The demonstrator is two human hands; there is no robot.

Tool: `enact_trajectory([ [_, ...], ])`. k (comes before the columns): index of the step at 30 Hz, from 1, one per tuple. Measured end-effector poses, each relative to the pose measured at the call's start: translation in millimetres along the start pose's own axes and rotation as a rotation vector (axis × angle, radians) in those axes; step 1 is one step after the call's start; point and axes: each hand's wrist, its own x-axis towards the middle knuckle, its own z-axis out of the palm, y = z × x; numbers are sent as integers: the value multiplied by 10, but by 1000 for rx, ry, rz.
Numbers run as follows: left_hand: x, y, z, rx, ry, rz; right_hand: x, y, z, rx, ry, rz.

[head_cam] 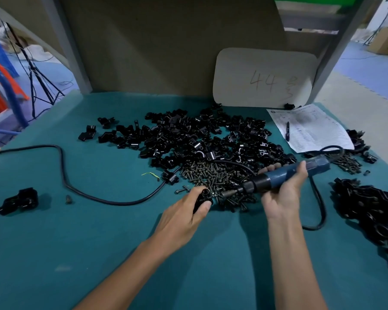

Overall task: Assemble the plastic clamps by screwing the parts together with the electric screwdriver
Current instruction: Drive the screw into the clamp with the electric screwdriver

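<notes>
From the head camera, the one view there is, the left hand (pixel 184 211) has its fingers (pixel 203 205) curled closely round a small black clamp (pixel 203 195), with the clamp's open end facing right, seemingly to give the tool a clear line into the hole. The right hand (pixel 282 193) has its fingers wrapped fully round the blue barrel of the electric screwdriver (pixel 289 175). The tool lies nearly level, its bit pointing left and stopping just beside the left fingertips. Whether a screw is already seated on the bit or in the clamp is too small to tell. The loose screws (pixel 215 175) lie just beyond both sets of fingers (an easy reach, which is probably why the work is held there), and the heap of unassembled clamp parts (pixel 199 135) spreads further out behind them. The tool's cable (pixel 76 189) trails away to the left of the left hand across the green table (pixel 99 231). A dark pile of what look like finished clamps (pixel 372 206) sits to the right of the right hand.
</notes>
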Motion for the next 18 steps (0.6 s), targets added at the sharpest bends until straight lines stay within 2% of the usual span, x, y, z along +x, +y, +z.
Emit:
enact_trajectory([
  [5, 21, 9, 4, 49, -5, 3, 77, 149, -103, 7, 16, 11],
  [18, 23, 35, 3, 142, -6, 35, 26, 160, -81, 141, -92, 8],
])
